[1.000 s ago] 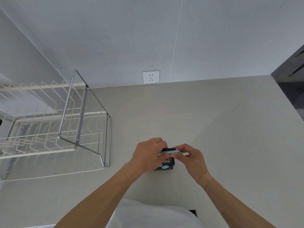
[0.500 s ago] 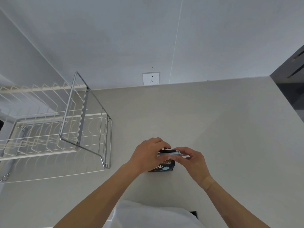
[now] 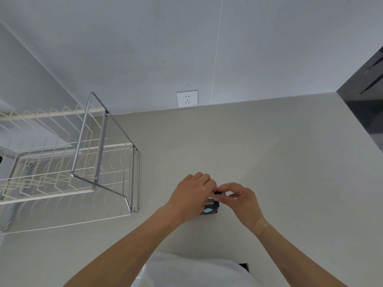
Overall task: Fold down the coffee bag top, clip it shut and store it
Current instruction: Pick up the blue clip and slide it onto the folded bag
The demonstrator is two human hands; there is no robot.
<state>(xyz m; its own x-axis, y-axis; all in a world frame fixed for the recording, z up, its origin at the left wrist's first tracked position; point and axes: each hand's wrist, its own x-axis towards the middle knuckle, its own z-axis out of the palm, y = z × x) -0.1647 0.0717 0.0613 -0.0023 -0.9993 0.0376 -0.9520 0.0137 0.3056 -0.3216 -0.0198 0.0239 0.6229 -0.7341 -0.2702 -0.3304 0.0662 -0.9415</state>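
I am seeing the fingertips of both hands meeting over the top of the small dark coffee bag (image 3: 209, 208). The left hand (image 3: 191, 194) is curling its fingers down over the bag's upper left side, grasping it and hiding most of it. The right hand (image 3: 241, 198) is pinching at the bag's top edge with thumb and forefinger, where a thin pale strip, the clip (image 3: 217, 194), is showing between the two hands; I cannot tell whether the clip is fully seated on the fold. The other fingers of the right hand are bending loosely above the pinch.

Below the fingers, the bag's front face is showing a pale blue shape and a small line drawing. The bag is standing on the counter (image 3: 269, 162), toward the near edge and roughly midway along its width, well apart from the back edge.

A tan plaster (image 3: 261, 226) is wrapping the right wrist. Both bare forearms are reaching in from the near edge, over a white garment (image 3: 196, 272).

At the counter's left side a wire dish rack (image 3: 87, 154) with a chrome frame is standing, well apart from the bag. On the wall just above the counter's back edge a white socket (image 3: 187, 98) is sitting. A dark cabinet (image 3: 366, 94) is bordering the counter's far right corner.
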